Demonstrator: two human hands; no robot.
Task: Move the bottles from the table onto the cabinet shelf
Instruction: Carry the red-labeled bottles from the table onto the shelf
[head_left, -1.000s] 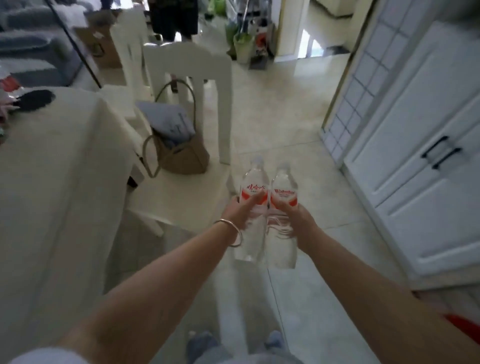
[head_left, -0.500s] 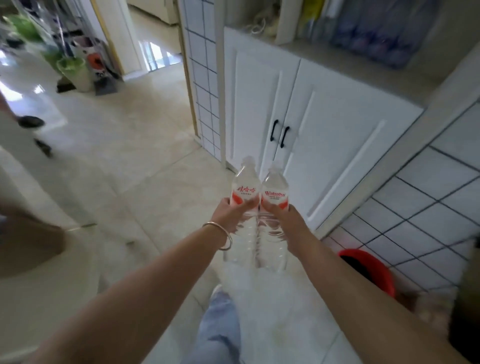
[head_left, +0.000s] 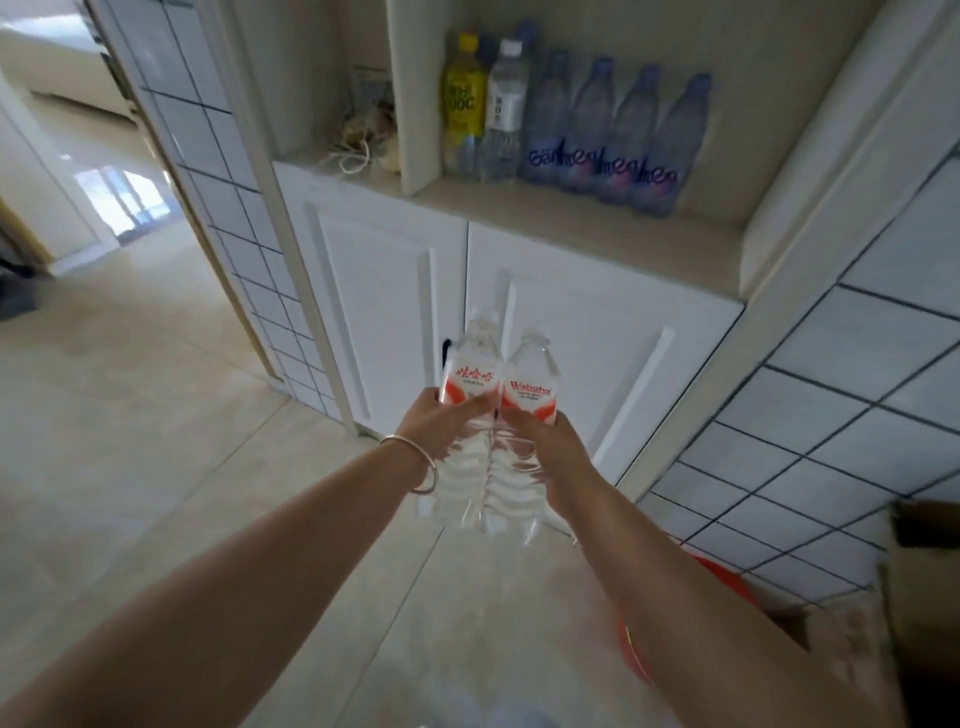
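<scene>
Since a second ago the view has swung from the table side to the white cabinet, whose open beige shelf (head_left: 571, 228) now faces the person. Each hand curls round one clear plastic water bottle with a red label: left hand (head_left: 436, 421) on the left bottle (head_left: 470, 374), right hand (head_left: 545, 441) on the right bottle (head_left: 532, 387), both touching, upright, below shelf level. Best lift them above the ledge and set them in front of the six bottles already there: one yellow (head_left: 462, 104), one clear (head_left: 501, 111), four blue-tinted (head_left: 608, 135).
</scene>
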